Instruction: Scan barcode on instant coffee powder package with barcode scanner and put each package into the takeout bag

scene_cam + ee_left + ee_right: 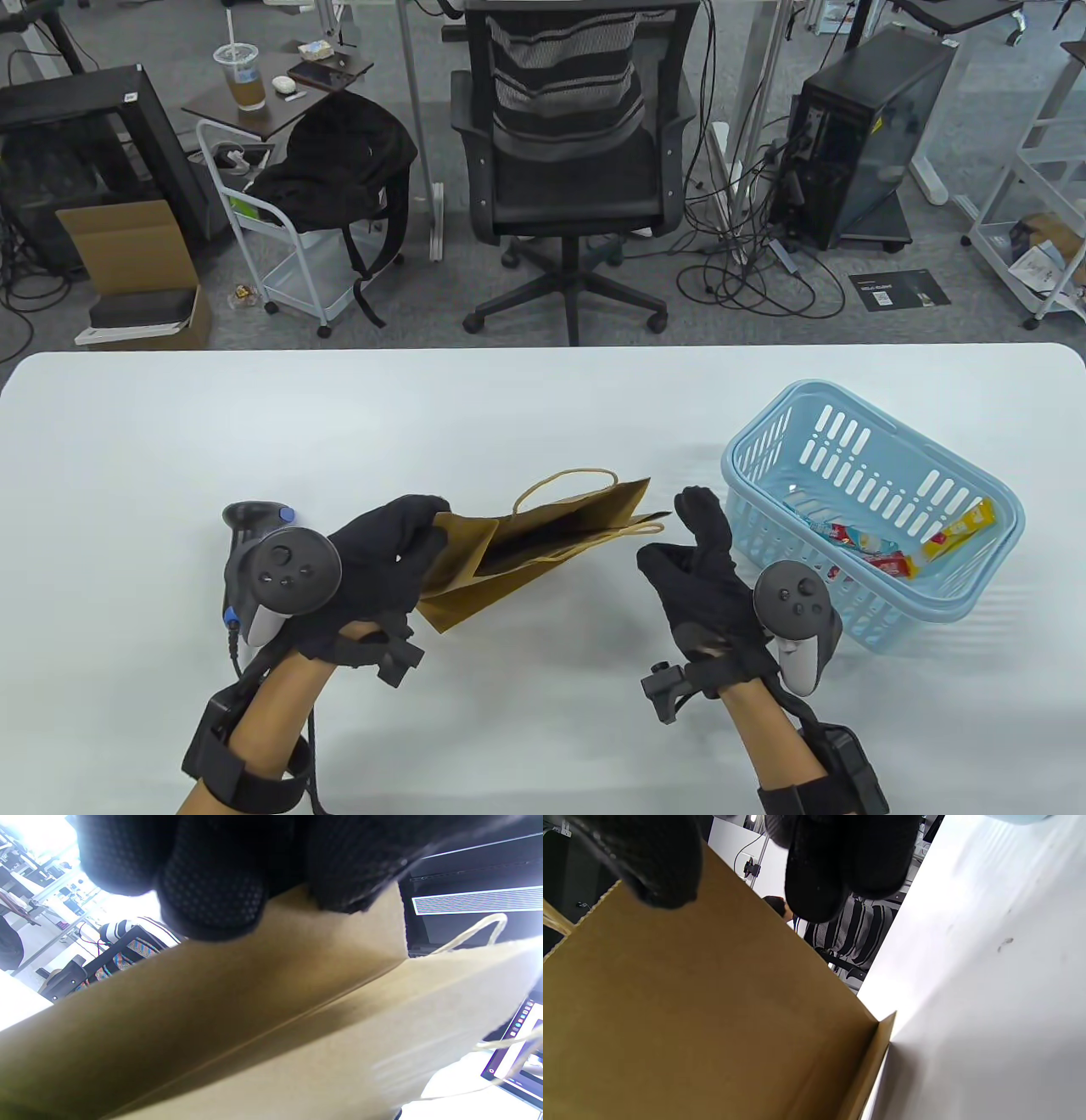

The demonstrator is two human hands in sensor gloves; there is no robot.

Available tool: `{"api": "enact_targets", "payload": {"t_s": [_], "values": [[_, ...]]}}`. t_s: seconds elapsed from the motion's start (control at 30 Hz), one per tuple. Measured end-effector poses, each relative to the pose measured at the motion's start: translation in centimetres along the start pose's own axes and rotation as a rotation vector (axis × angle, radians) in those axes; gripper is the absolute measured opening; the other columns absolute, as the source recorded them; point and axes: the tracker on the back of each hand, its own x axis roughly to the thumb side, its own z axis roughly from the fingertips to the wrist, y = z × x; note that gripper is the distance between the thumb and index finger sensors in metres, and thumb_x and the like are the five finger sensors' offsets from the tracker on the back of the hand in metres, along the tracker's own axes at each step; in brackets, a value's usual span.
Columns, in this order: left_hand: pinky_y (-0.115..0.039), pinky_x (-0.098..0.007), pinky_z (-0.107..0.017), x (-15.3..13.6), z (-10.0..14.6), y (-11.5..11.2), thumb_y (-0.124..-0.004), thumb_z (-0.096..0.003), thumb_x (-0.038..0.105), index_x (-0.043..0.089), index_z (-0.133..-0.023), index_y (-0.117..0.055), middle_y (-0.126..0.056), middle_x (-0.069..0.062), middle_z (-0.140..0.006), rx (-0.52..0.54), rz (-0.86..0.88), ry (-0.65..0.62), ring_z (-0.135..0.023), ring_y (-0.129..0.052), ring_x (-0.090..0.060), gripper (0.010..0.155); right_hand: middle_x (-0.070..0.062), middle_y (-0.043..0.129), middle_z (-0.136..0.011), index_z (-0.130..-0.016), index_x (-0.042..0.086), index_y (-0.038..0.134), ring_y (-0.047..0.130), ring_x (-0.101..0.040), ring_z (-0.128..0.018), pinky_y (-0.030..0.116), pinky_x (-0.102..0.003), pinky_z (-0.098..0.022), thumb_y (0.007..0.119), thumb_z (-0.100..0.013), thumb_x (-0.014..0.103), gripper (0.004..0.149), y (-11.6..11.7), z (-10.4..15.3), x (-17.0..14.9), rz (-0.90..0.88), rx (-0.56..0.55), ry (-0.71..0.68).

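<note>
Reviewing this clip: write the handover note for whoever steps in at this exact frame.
Left hand: grips the bottom end of the brown paper takeout bag, which lies on its side, mouth toward the basket.
Right hand: open, holding nothing, just by the bag's mouth and handles.
Coffee packages: all seen ones lie in the blue basket on the right.
Barcode scanner: on the table behind the left hand, untouched.
Done: bag picked up. None visible inside it.
Left: open the bag, then scan and bag each package.

Even overhead light leaves soft shadows on the white matte counter (543, 407), the table view sharp with bowed edges, the left wrist view overexposed top-left, gloved fingers blurred.
</note>
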Motion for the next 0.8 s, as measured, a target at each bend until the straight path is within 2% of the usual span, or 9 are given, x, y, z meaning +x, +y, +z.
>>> {"api": "enact_targets", "payload": {"t_s": [0.13,0.2,0.3,0.37,0.43,0.53,0.57,0.67,0.8], "values": [[-0.082,-0.042,-0.053,0.1,0.6,-0.4,-0.079,-0.0462,0.043,0.029,-0.089,-0.077,-0.093,0.004,-0.081,0.015,0.051,-0.017,-0.049,-0.099,-0.014,0.045,0.001,0.075,-0.108,-0.101,0.04,0.063,0.095,-0.02,-0.076,0.08,-0.039,-0.059,0.084,-0.049,0.047,0.056,0.2,0.1,0.3,-0.028,0.015,-0.024],[-0.08,-0.043,-0.055,0.0,1.3,-0.2,-0.08,-0.0467,0.044,0.029,-0.089,-0.078,-0.093,0.004,-0.081,0.048,0.084,-0.044,-0.052,-0.098,-0.016,0.045,0.001,0.085,-0.1,-0.094,0.038,0.072,0.098,-0.019,-0.072,0.082,-0.039,-0.057,0.082,-0.05,0.046,0.046,0.0,0.2,0.6,-0.033,0.008,-0.06],[-0.077,-0.044,-0.06,-0.1,2.2,-0.1,-0.09,-0.0442,0.048,0.03,-0.088,-0.082,-0.094,0.004,-0.08,0.099,0.098,-0.085,-0.058,-0.096,-0.017,0.048,0.002,0.09,-0.096,-0.091,0.039,0.075,0.098,-0.02,-0.076,0.081,-0.04,-0.058,0.083,-0.048,0.045,0.044,-0.3,0.4,1.2,0.009,0.002,-0.121],[-0.072,-0.047,-0.065,-0.1,2.7,-0.3,-0.095,-0.0405,0.052,0.033,-0.091,-0.081,-0.091,0.005,-0.083,0.058,0.076,-0.105,-0.064,-0.092,-0.018,0.056,0.003,0.091,-0.095,-0.091,0.039,0.076,0.098,-0.02,-0.074,0.08,-0.04,-0.058,0.083,-0.048,0.045,0.044,-0.3,0.4,1.7,0.017,0.04,-0.169],[-0.068,-0.048,-0.069,-0.2,3.0,-0.9,-0.097,-0.0386,0.053,0.035,-0.09,-0.084,-0.088,0.006,-0.086,0.019,0.079,-0.131,-0.069,-0.09,-0.019,0.057,0.003,0.091,-0.093,-0.09,0.039,0.077,0.096,-0.021,-0.073,0.079,-0.041,-0.059,0.083,-0.048,0.046,0.044,-0.2,0.6,2.0,0.0,0.037,-0.181],[-0.055,-0.053,-0.078,-0.8,3.3,-1.6,-0.095,-0.0412,0.048,0.036,-0.084,-0.09,-0.083,0.007,-0.092,-0.012,0.158,-0.1,-0.088,-0.078,-0.021,0.044,0.003,0.092,-0.09,-0.089,0.039,0.078,0.095,-0.02,-0.07,0.078,-0.041,-0.059,0.083,-0.047,0.047,0.043,-0.2,0.6,2.1,0.003,0.052,-0.195],[-0.053,-0.053,-0.079,-1.0,3.4,-1.8,-0.095,-0.0413,0.044,0.033,-0.08,-0.093,-0.082,0.007,-0.093,0.004,0.215,-0.087,-0.09,-0.076,-0.022,0.04,0.003,0.092,-0.089,-0.089,0.04,0.078,0.095,-0.02,-0.069,0.078,-0.041,-0.059,0.084,-0.047,0.047,0.043,-0.3,0.5,2.1,-0.004,0.053,-0.199],[-0.056,-0.053,-0.078,-2.0,3.4,-2.0,-0.094,-0.0418,0.042,0.031,-0.082,-0.09,-0.081,0.007,-0.097,0.018,0.415,-0.047,-0.093,-0.075,-0.022,0.042,0.003,0.092,-0.089,-0.09,0.041,0.08,0.094,-0.02,-0.07,0.077,-0.042,-0.06,0.085,-0.047,0.048,0.043,-0.8,0.4,2.1,-0.041,0.05,-0.203],[-0.062,-0.055,-0.074,-2.5,3.2,-2.8,-0.09,-0.0449,0.035,0.029,-0.086,-0.086,-0.084,0.003,-0.096,-0.042,0.693,-0.033,-0.09,-0.08,-0.026,0.042,0.003,0.092,-0.091,-0.089,0.041,0.085,0.092,-0.021,-0.074,0.076,-0.044,-0.062,0.088,-0.045,0.054,0.046,-0.8,0.4,2.2,-0.006,0.067,-0.201]]}}
